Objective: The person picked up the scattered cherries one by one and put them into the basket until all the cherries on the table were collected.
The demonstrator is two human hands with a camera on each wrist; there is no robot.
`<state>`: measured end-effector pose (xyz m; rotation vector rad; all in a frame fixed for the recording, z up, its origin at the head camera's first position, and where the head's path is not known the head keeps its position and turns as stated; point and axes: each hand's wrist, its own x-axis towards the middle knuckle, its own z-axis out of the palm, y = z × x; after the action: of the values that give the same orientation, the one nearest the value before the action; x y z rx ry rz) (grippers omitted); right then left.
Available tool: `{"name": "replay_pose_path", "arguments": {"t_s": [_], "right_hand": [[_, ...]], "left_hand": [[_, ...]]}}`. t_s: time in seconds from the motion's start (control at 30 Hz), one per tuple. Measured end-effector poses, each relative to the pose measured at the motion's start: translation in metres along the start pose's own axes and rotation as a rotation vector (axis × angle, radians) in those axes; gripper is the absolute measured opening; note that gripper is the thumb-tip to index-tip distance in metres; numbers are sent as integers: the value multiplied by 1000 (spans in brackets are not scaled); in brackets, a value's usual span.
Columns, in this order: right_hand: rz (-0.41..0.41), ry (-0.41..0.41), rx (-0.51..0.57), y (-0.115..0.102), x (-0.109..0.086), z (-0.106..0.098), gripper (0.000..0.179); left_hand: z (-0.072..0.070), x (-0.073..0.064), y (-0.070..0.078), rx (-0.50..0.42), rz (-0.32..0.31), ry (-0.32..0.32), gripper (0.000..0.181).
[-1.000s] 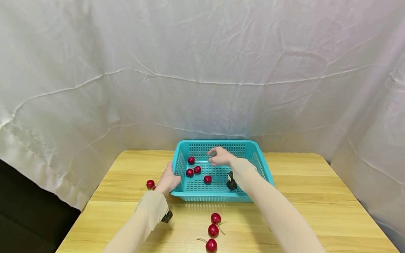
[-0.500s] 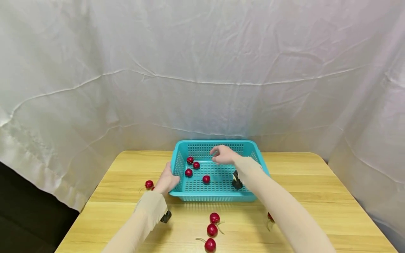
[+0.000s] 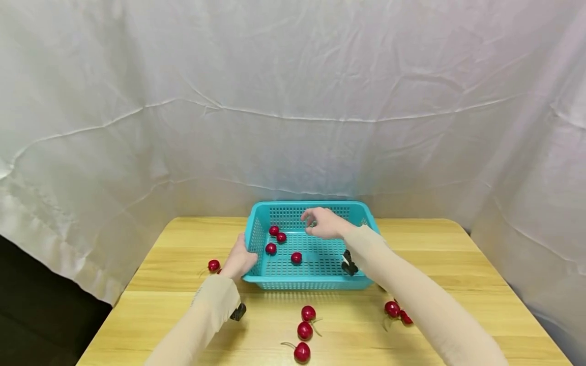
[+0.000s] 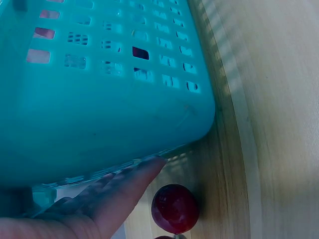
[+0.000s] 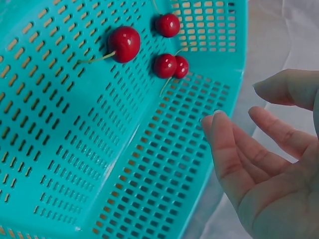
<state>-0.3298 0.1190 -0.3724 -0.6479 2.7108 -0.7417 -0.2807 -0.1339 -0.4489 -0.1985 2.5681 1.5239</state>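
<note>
Hanging behind everything, a pale curtain point(image 3: 284, 157) backs the wooden desk point(image 3: 448, 264), where a turquoise perforated basket point(image 3: 311, 279) sits near the far edge, its mouth facing up. The right forearm point(image 3: 421, 290) crosses above the basket's near right corner, hiding part of it. At the left rim, the left hand point(image 3: 241, 258) has its grip pinching the side near the front corner, thumb over the edge and fingers along the outer wall, presumably to steady it. The right hand point(image 3: 324, 223) hangs over the basket's far part with its grip loosely spread, fingers bent, thumb apart and nothing seen between them; that height probably keeps it off the fruit. A black wrist camera point(image 3: 349, 264) below the right sleeve covers some of the basket floor. Four cherries point(image 3: 296, 258) lie inside, toward the left, two of them close together. Outside, three front cherries point(image 3: 304, 330) form a short line before the basket, at least two right-hand cherries point(image 3: 392, 308) are partly hidden by the forearm, and a left-hand cherry point(image 3: 213, 265) lies beside the left hand, another mostly covered by it.
</note>
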Motion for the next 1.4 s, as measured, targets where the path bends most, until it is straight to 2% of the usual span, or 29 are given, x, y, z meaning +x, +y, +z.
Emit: {"name": "replay_pose_path", "arguments": {"t_s": [0.33,0.6,0.9,1.07,1.17,1.4], "right_hand": [[-75,20,-14,-10,-31,-5,37],[-196,54,-34,-17,-56,-1,37],[-377,102,-80,-40,-94,10,36],[-440,142,-83,-49,-116,20,33],[-470,137,-88,-52,-127,29,32],[-582,135,-157,-57,-143,59,36]], "left_hand": [[1,-1,3,-16,-8,-1,70],[2,-1,3,-27,-14,-6,70],[4,-1,2,-25,0,0,70],[7,-2,3,-23,-6,-3,70],[7,-2,3,-26,-7,-4,71],[8,-3,3,-28,-1,-1,72]]}}
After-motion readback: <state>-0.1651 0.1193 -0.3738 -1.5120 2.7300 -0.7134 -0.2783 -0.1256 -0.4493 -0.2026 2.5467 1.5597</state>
